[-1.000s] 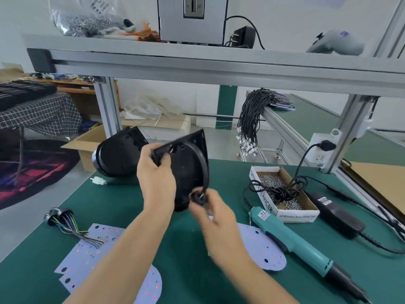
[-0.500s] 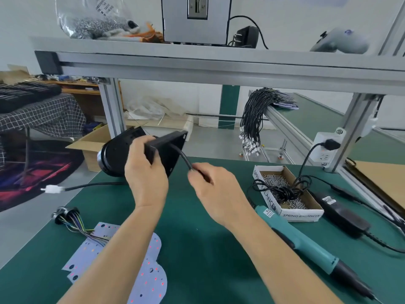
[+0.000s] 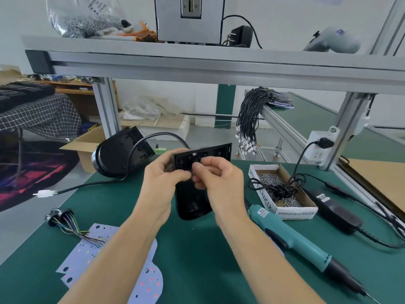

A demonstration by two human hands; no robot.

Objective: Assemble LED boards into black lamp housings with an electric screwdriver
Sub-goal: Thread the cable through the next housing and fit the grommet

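- A person's left hand (image 3: 162,181) grips the left edge of a black lamp housing (image 3: 197,194) held above the green table (image 3: 208,260), centre of the scene.
- The right hand (image 3: 219,181) pinches something small against the housing's face; what it is cannot be told.
- A second housing (image 3: 120,154) lies far left, its cable (image 3: 87,186) trailing.
- LED boards (image 3: 146,281) lie near left, the teal electric screwdriver (image 3: 295,240) near right beside a screw box (image 3: 282,194).
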